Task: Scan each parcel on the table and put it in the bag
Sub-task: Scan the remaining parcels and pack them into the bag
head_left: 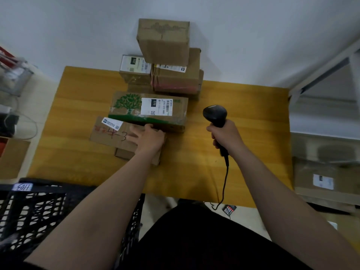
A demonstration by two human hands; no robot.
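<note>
Broadly, a yellow wooden table fills the middle of the frame. At the lower left stands a black plastic lattice crate with a small white tag on its rim; what is inside cannot be made out. At the right edge sits a brown cardboard box with a white label, off the table.

At the upper centre of the table rises a stack of brown cardboard parcels, the topmost one tilted. Just below it lies a brown cardboard parcel printed with a green tree, its white shipping label facing up. It rests partly on a flat cardboard parcel marked "4-3" in red, and that one overlaps a small plain cardboard box.

The left hand lies palm down over the flat parcel, its fingers touching the near side of the tree parcel and its thumb spread to the left. Whether it grips cannot be told. Right of centre, the right hand is wrapped round the handle of a black handheld barcode scanner, held above the table with its head toward the parcels. Its black cable hangs down past the table's near edge.
</note>
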